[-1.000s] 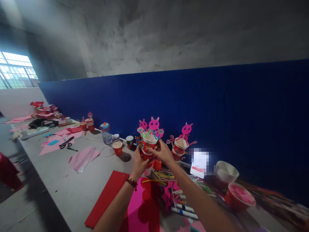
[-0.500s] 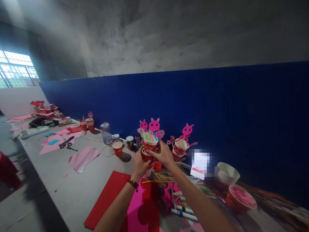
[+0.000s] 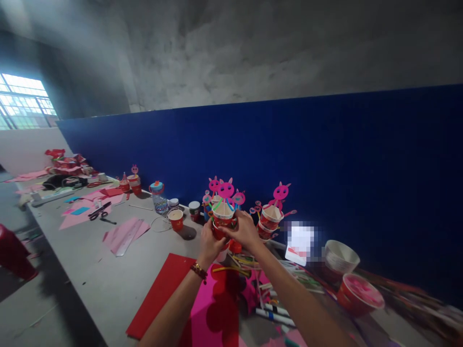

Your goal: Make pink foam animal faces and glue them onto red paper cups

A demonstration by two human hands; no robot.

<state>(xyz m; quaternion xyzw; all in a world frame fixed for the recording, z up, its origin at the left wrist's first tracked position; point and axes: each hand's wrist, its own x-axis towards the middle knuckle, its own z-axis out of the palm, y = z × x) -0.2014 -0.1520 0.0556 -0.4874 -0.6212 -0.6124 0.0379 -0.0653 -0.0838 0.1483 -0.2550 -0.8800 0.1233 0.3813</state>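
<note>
Both hands are closed around a stack of red paper cups [image 3: 223,219] with coloured straws and a pink paper animal face [image 3: 225,188] on top. My left hand [image 3: 211,245] grips the lower left of the stack, and a beaded bracelet [image 3: 198,271] circles that wrist. On the right side, my right hand [image 3: 243,230] holds the upper cup, with its thumb across the front. Another decorated red cup stack [image 3: 270,218] with a pink face stands just right of my hands. Part of the held stack is hidden by my fingers.
Red sheet [image 3: 161,294], pink sheet [image 3: 202,308], straws and markers [image 3: 275,317] lie below my hands. White bowls [image 3: 340,258] and a red bucket [image 3: 360,294] stand right. At left are a bottle [image 3: 159,198], single cup [image 3: 175,219] and scissors [image 3: 100,211]. A blue panel [image 3: 325,159] runs behind.
The upper cup and its pink face have shifted slightly left and down in my hands. Both hands keep their hold and have barely moved.
</note>
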